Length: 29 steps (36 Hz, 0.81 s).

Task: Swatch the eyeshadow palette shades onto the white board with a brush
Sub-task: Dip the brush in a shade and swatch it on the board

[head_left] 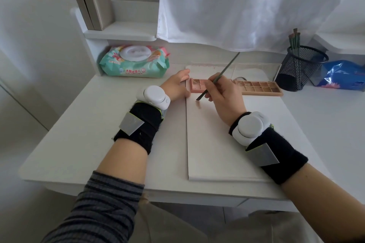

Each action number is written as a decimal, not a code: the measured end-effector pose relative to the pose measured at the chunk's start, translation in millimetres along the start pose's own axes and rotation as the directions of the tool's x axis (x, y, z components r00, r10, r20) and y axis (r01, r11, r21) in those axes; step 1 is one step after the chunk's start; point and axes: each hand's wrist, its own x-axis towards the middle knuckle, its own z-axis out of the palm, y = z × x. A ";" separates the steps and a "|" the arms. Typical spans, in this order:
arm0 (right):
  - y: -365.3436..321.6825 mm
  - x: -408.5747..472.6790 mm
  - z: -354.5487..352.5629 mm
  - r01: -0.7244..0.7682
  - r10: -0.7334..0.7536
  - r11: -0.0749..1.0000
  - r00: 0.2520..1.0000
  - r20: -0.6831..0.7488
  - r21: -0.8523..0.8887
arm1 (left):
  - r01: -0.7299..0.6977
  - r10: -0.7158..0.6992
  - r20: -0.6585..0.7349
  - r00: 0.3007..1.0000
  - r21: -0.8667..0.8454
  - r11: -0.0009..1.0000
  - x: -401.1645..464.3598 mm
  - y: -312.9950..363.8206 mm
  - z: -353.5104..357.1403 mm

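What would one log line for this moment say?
right hand: holds brush | tip on white board, faint swatch | left hand: steadies palette

The pink eyeshadow palette (pixel 256 86) lies open across the far part of the white board (pixel 217 144). The thin dark brush (pixel 217 78) slants, its tip touching a faint tan smear on the board

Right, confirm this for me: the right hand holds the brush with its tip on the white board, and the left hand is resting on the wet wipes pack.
One thing is wrong. The left hand is not on the wet wipes pack; it rests at the left edge of the white board, beside the eyeshadow palette. The head view shows it. The right hand does hold the brush, tip on the board.
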 end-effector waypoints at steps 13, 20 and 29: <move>-2.0 -1.3 -1.2 0.019 -0.018 1.000 1.000 -0.025 0.012 | 0.004 -0.004 0.000 1.000 -0.006 1.000 1.1 -0.3 -0.5; 0.5 -0.9 0.7 -0.005 0.005 1.000 0.999 0.034 -0.009 | 0.002 -0.002 0.001 1.000 -0.019 1.000 0.6 0.3 -0.5; -0.6 -1.7 -0.7 0.030 -0.030 0.999 0.999 -0.029 0.021 | 0.011 -0.011 -0.004 1.000 -0.023 1.000 1.4 -0.3 0.1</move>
